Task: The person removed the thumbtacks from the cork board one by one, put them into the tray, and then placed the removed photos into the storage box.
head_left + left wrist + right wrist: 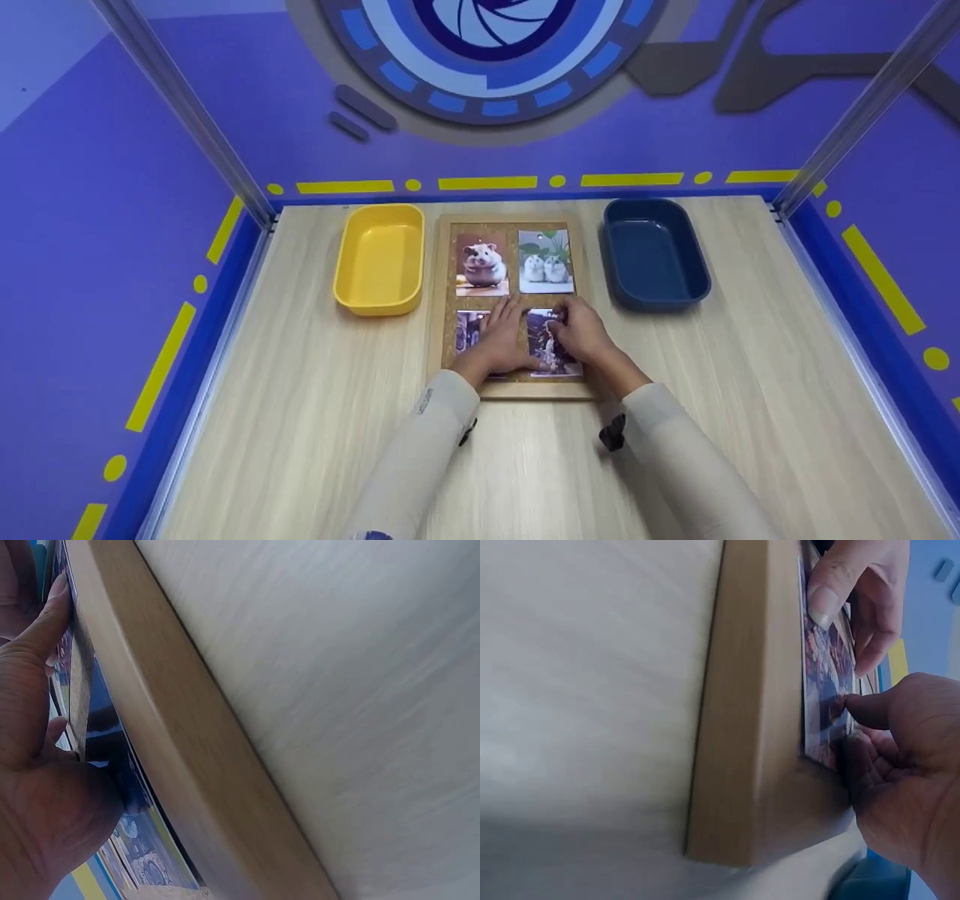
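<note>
A cork board [514, 262] in a light wooden frame lies on the table, with two rows of photo cards on it. My left hand [501, 341] rests across its lower part with fingers spread, partly covering the lower left photo card [466, 330]. The left thumb touches the lower right photo card [817, 690], a dark picture with pale flower-like shapes. My right hand [585, 334] pinches this card near its upper right, thumb on its face and fingers curled at the edge. Whether a pin sits between these fingers is hidden.
Above the hands are a photo card of one hamster [482, 266] and a photo card of two hamsters [546, 266]. A yellow tray [380, 259] stands left of the board, a dark blue tray [656, 259] right of it. Blue walls [495, 161] enclose the table.
</note>
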The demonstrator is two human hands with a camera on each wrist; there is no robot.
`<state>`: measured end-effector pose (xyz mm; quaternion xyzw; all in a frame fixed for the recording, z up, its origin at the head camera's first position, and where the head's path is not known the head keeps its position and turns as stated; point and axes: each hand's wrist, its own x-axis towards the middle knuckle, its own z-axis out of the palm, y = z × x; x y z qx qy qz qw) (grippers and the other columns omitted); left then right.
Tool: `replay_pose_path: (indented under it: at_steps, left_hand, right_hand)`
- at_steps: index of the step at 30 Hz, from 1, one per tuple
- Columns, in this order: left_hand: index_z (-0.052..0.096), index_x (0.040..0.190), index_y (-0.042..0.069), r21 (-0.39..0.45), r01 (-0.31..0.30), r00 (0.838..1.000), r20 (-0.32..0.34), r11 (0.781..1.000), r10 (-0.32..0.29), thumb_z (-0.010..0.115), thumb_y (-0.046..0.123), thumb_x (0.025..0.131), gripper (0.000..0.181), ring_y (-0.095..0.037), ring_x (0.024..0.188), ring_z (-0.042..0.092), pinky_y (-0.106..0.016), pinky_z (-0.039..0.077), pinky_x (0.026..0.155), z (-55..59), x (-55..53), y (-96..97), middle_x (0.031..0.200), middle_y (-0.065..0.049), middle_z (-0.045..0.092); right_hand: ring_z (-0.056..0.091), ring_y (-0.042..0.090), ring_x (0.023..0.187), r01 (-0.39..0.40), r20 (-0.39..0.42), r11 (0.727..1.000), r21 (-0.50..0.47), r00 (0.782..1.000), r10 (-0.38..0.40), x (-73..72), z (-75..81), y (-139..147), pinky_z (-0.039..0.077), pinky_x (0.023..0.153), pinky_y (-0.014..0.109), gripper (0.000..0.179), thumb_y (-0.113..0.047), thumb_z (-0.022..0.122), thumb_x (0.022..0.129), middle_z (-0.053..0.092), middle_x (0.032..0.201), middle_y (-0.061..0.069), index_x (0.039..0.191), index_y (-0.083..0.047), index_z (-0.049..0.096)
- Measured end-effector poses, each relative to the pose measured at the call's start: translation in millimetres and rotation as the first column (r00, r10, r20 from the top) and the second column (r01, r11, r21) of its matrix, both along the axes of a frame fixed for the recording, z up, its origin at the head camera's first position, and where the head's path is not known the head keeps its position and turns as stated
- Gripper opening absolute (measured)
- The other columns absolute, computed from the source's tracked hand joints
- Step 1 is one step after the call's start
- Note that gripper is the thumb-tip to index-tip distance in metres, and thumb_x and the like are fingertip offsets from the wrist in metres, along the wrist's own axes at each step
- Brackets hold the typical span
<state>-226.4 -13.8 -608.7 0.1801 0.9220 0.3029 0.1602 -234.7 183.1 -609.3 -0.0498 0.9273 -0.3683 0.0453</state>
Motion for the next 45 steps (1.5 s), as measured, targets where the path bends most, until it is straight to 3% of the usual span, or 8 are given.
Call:
replay_pose_path:
  at_steps: [9, 19, 37, 45]
  left_hand:
    - [0.031, 0.167, 0.014, 0.015, 0.003, 1.0, -0.005, 1.0, -0.003, 0.098, 0.049, 0.072, 0.121, -0.035, 0.17, 0.009, -0.065, 0.011, 0.136, -2.1, -0.1, 1.9, 0.182, -0.012, 0.015]
    - [0.031, 0.166, 0.015, 0.011, 0.011, 1.0, -0.003, 1.0, -0.011, 0.096, 0.053, 0.072, 0.12, -0.035, 0.17, 0.007, -0.065, 0.011, 0.136, -1.6, 2.0, -0.4, 0.182, -0.011, 0.014]
    - [0.029, 0.167, 0.016, 0.01, 0.009, 1.0, 0.003, 1.0, -0.009, 0.098, 0.051, 0.071, 0.123, -0.035, 0.17, 0.008, -0.066, 0.011, 0.135, -3.7, 3.2, 0.8, 0.182, -0.011, 0.013]
    - [0.031, 0.167, 0.015, 0.017, 0.002, 1.0, -0.008, 1.0, -0.001, 0.097, 0.053, 0.07, 0.124, -0.036, 0.17, 0.009, -0.065, 0.011, 0.135, -1.4, 1.4, -0.6, 0.182, -0.012, 0.015]
  right_hand:
    - [0.065, 0.035, 0.098, 0.057, 0.015, 0.997, 0.048, 0.998, -0.058, 0.1, 2.4, -5.1, 0.055, 0.093, 0.053, 0.024, -0.008, 0.074, 0.095, 0.067, 0.105, 0.021, 0.112, 0.006, 0.064]
    - [0.065, 0.034, 0.101, 0.085, 0.041, 0.995, 0.048, 0.995, -0.087, 0.6, 2.8, -7.3, 0.055, 0.094, 0.052, 0.022, -0.009, 0.072, 0.097, 0.068, 0.108, 0.019, 0.114, 0.003, 0.065]
    - [0.063, 0.028, 0.09, 0.089, 0.074, 0.996, -0.004, 0.993, -0.089, -2.0, 2.9, -6.9, 0.055, 0.083, 0.044, 0.022, -0.003, 0.072, 0.092, 0.068, 0.096, 0.015, 0.112, 0.005, 0.068]
    - [0.064, 0.032, 0.096, 0.073, 0.072, 0.997, 0.034, 0.995, -0.075, -0.2, 7.0, -13.6, 0.055, 0.091, 0.051, 0.028, -0.005, 0.072, 0.093, 0.066, 0.106, 0.02, 0.117, 0.007, 0.064]
